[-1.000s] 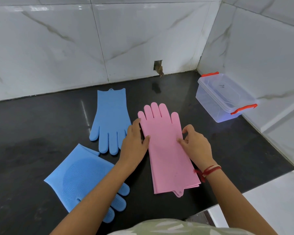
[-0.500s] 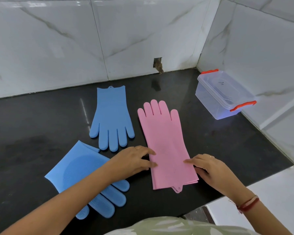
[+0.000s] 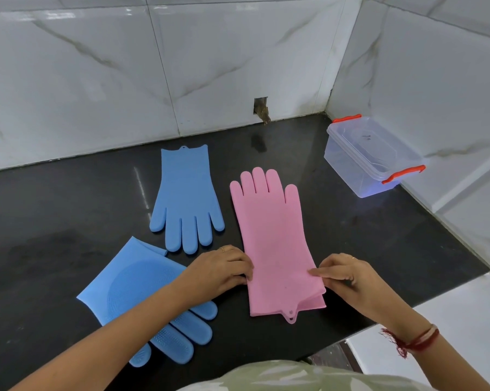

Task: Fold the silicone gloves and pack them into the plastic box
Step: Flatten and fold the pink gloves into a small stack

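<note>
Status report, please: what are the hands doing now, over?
Left hand and right hand pinch pink gloves at cuff edges. Gloves flat, unfolded. Plastic box lidded, apart. Nothing in the way.

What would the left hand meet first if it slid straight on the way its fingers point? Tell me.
The left hand points right, fingertips already at the near left edge of the pink gloves. It would meet them first, then probably the right hand across the cuff.

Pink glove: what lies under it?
Beneath the pink glove, a second pink layer peeks out at the cuff's right corner, probably its pair. The rest underneath is covered.
</note>
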Available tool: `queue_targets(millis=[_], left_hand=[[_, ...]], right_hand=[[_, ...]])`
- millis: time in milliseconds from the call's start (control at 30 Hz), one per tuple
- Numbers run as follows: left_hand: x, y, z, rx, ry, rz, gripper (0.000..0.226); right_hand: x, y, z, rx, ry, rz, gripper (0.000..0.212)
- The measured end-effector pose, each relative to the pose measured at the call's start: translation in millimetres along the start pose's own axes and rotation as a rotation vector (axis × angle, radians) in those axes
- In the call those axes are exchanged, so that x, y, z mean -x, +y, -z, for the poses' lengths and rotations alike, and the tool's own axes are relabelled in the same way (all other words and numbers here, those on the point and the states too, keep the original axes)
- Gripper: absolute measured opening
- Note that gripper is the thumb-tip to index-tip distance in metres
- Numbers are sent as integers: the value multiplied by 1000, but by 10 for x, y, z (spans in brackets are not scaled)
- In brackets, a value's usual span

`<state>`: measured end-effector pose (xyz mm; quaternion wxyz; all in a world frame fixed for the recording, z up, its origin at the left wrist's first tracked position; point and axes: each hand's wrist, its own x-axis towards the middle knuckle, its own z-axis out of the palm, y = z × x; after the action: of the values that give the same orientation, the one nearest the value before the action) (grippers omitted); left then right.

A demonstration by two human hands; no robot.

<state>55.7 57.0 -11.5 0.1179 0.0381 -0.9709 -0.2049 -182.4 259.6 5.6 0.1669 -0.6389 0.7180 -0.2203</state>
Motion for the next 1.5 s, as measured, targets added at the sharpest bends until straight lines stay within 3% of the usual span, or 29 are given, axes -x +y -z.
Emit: queue_targets(millis=[433, 600, 667, 767, 867, 967, 1067, 1167, 1300, 1500], left_hand=[[51, -168, 8, 82, -210, 118, 32], [4, -86, -21, -48, -109, 17, 27], [20, -74, -51, -44, -54, 35, 34], [11, -77, -85, 165, 96, 266, 23], [-114, -74, -118, 267, 233, 500, 21], [-290, -77, -143, 276, 279, 693, 25], [-374, -85, -192, 251, 317, 800, 24], [-368, -72, -247, 128, 350, 792, 23], [-384, -60, -262, 71, 375, 750, 33], [-441, -162, -202, -60, 259, 783, 53]], right_hand=[[75, 61, -9, 325, -92, 109, 36], [12, -28, -85, 473, 5, 317, 20], [-49, -40, -122, 401, 37, 317, 20], [-228, -136, -145, -141, 44, 29, 38], [-519, -204, -216, -530, 212, -251, 40], [-770, -205, -259, -600, 284, -472, 32], [-837, -163, -266, -617, 240, -541, 31], [-802, -163, -313, -473, 175, -499, 32], [-812, -183, -407, -220, 269, -473, 47], [-873, -192, -389, 251, 321, -471, 45]])
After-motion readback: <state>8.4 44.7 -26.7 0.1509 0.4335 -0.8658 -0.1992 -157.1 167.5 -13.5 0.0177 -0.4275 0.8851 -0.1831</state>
